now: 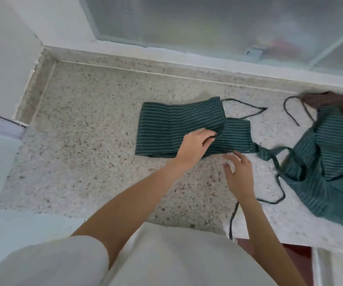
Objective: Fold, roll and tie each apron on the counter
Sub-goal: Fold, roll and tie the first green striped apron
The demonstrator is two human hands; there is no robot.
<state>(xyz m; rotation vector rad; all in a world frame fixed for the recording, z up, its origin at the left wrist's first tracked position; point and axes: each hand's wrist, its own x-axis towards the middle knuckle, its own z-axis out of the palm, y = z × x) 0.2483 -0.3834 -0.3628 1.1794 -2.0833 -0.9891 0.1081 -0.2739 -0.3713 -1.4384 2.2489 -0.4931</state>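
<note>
Folding step: left hand [195, 144] pinches the green striped apron [178, 129]; right hand [238, 172] hovers open beside it. Rolling likely comes next.

- The speckled counter [88, 145] lies bare from the centre out toward 9 o'clock, giving a hand wide room.
- A folded striped apron [172, 129] takes the centre.
- Toward 3 o'clock a heap of aprons [323, 162] covers the counter, its ties [278, 178] trailing toward the centre.
- A white wall [5, 58] closes 10 o'clock; a frosted window [207, 23] closes 12 o'clock.
</note>
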